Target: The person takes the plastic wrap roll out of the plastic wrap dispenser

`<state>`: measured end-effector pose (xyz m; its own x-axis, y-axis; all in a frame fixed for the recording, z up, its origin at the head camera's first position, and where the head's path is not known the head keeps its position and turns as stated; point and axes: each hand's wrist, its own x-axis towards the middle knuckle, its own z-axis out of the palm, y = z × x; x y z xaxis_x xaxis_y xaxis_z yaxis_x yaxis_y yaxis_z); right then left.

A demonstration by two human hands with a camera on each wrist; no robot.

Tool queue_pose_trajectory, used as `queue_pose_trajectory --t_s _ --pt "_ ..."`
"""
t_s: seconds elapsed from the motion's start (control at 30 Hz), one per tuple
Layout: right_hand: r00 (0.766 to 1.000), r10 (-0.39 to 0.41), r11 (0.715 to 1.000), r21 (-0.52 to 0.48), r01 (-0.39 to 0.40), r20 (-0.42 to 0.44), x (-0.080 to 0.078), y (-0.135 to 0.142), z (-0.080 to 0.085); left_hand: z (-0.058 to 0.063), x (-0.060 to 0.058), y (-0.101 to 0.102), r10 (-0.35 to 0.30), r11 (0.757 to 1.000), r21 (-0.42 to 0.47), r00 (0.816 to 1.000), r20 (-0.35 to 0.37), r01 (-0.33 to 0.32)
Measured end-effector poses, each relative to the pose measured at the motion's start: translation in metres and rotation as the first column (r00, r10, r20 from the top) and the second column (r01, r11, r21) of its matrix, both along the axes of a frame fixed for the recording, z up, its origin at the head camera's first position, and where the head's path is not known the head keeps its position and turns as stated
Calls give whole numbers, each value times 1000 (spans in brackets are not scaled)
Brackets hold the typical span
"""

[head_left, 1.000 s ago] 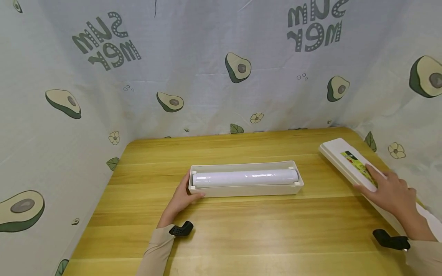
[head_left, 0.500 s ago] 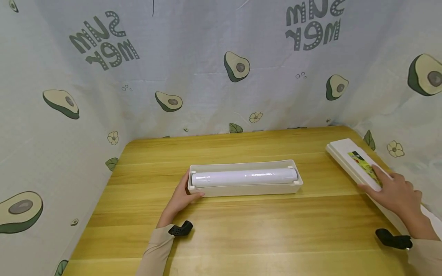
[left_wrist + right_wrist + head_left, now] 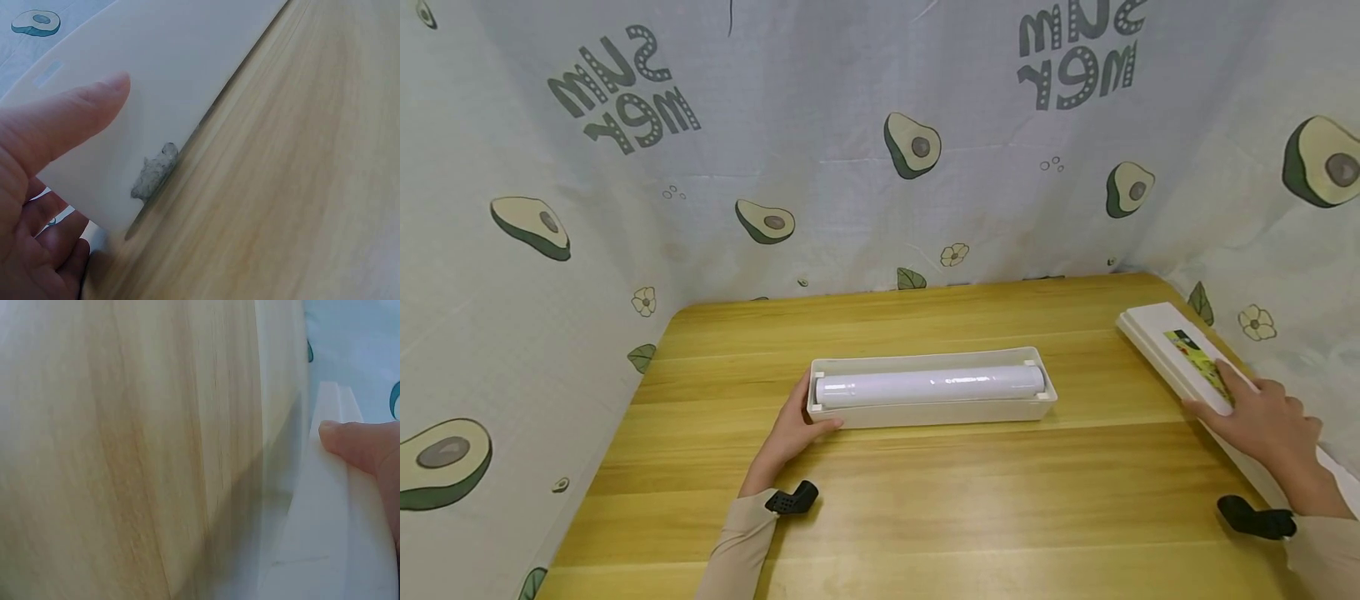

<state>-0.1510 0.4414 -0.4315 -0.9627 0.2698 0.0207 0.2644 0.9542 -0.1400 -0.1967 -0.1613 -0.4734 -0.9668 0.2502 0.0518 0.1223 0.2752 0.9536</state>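
A long white cling film box (image 3: 932, 412) stands lidless on the table, a shiny white roll of film (image 3: 928, 386) lying inside. My left hand (image 3: 792, 423) grips its left end, thumb on the front wall and fingers round the end. In the left wrist view the thumb (image 3: 94, 103) lies flat against the white wall, near a crumpled clear patch (image 3: 155, 172) at the lower edge. At the table's right side, my right hand (image 3: 1262, 421) holds a long white lid (image 3: 1150, 325) with a green-yellow label (image 3: 1197, 362). Its thumb (image 3: 340, 437) presses the lid's side.
The wooden table (image 3: 925, 508) carries the box near its middle. A white curtain (image 3: 835, 183) printed with avocados hangs behind and along both sides. The lid slants along the right table edge, its near end running out of the head view.
My right hand has shifted slightly to the right along with the lid, slowing down toward now. The left hand and the box hold still.
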Motion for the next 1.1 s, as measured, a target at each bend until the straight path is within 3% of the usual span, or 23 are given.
queue_pose_trajectory --t_s 0.07,0.23,0.3,1.1 --pt "1000 -6 1000 -1 6 5 1 2 0 8 3 2 -3 1000 0 1000 17 3" --pt "1000 -17 1000 -1 17 14 2 7 -3 8 3 2 5 1000 5 1000 27 -5" --pt "1000 -20 1000 -1 20 15 4 8 -4 0 0 0 2 1000 11 1000 6 -2" --pt "997 -56 998 -18 57 46 7 22 -10 -1 0 2 11 1000 1 1000 3 -11"
